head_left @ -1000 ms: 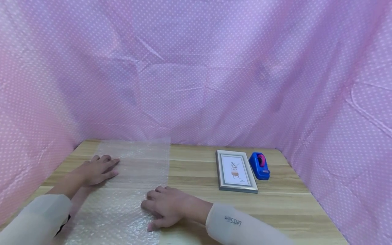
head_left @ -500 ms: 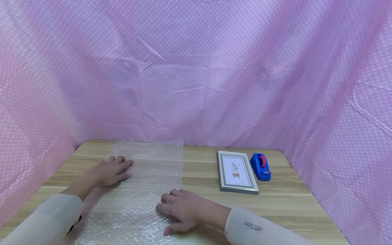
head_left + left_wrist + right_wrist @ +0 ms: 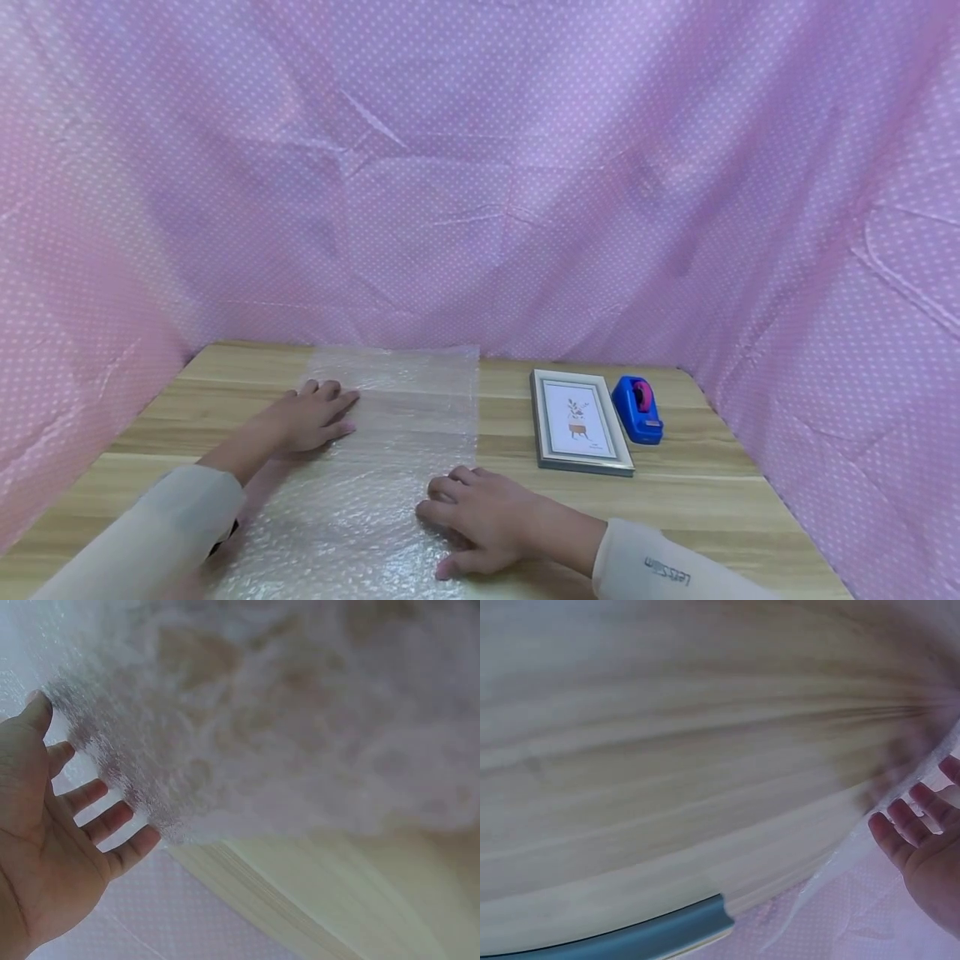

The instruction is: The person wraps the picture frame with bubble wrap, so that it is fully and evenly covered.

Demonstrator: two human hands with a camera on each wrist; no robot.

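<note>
A clear sheet of bubble wrap (image 3: 375, 467) lies flat on the wooden table, stretching from the near edge to the back. My left hand (image 3: 315, 419) rests on its left side with fingers spread. Nearer to me, my right hand (image 3: 480, 518) touches the sheet's right edge, fingers slightly bent and thumb apart. In the left wrist view, the fingertips (image 3: 139, 844) press on the bubble wrap. The right wrist view has the right hand (image 3: 934, 855) at the sheet's edge. Neither hand grips anything.
Right of the sheet, a silver picture frame (image 3: 581, 421) with a plant print lies face up. A blue tape dispenser (image 3: 637, 410) with a pink roll stands beside it. Pink dotted cloth (image 3: 480, 183) hangs behind and around the wooden table (image 3: 697, 500).
Both hands have moved to the right, and the bubble wrap has slid right with them, closer to the picture frame. The frame and the tape dispenser have stayed in place.
</note>
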